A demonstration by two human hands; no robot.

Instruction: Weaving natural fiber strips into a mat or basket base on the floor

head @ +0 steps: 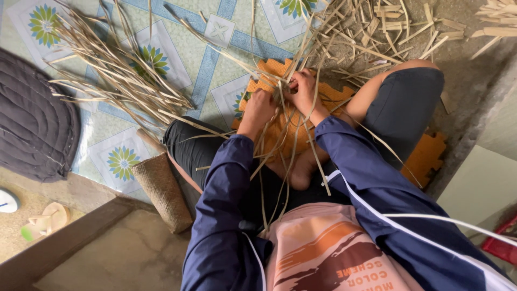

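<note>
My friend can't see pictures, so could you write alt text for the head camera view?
Seen from above, a seated person's left hand and right hand grip thin dried plant strips over an orange foam mat. More loose strips lie on the patterned floor covering, and a woven pouch lies by the left leg.

head view | looks steeply down | close over lap, floor
</note>
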